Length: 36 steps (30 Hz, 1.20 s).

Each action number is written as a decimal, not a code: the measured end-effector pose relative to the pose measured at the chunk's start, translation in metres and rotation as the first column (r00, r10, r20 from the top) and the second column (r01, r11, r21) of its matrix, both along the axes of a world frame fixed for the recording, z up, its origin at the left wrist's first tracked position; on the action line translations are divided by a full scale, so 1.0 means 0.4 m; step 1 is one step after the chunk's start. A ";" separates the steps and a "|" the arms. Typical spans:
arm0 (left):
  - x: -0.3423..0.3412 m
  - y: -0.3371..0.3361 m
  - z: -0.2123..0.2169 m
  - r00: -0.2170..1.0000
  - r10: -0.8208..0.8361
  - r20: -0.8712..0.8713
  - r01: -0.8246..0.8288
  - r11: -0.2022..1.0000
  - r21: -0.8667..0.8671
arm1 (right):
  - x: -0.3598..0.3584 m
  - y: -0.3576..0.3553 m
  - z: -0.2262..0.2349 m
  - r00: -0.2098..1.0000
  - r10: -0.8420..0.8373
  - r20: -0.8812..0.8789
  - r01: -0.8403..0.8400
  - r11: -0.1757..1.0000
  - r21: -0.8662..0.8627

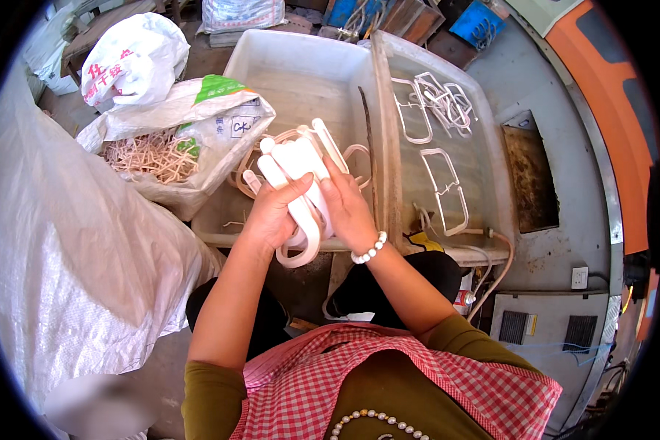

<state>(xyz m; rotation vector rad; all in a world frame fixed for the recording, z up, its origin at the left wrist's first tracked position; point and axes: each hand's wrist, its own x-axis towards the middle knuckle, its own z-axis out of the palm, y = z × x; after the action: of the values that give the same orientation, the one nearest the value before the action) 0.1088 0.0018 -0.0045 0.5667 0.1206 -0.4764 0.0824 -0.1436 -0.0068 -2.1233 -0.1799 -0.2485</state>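
A stack of white plastic loop-shaped frames [298, 176] is gripped between both my hands, above the near rim of a large white tray [286, 66]. My left hand [273, 214] wraps the stack from the left, thumb across its front. On the right side, my right hand [345, 205], with a white bead bracelet at the wrist, presses against the stack. A few more loops [356, 158] lie in the tray just behind the stack.
A second clear tray [484, 147] to the right holds several white frames [436, 99]. An open woven sack [198, 125] of pale thin pieces [150, 155] stands at the left, and a large white sack [66, 242] lies nearer. A white bag [132, 59] sits behind.
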 end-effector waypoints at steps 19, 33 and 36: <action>-0.023 -0.071 -0.116 0.707 -0.410 0.576 -0.477 0.325 0.817 | 0.094 0.013 0.116 0.830 0.186 0.526 -0.136 0.982 -0.131; 0.052 0.014 -0.050 0.979 0.112 0.171 -0.197 0.741 0.642 | 0.366 0.078 0.215 0.644 -0.011 0.765 0.041 0.999 -0.020; 0.062 0.058 -0.029 0.923 0.273 0.272 -0.384 0.721 0.577 | 0.412 0.027 0.044 0.950 -0.030 0.311 -0.024 0.985 0.169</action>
<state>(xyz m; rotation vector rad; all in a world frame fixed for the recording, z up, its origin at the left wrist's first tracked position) 0.1337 0.0252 -0.0159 1.2167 0.2169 -0.0150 0.2471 -0.1326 0.0106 -1.9040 -0.3288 -0.5831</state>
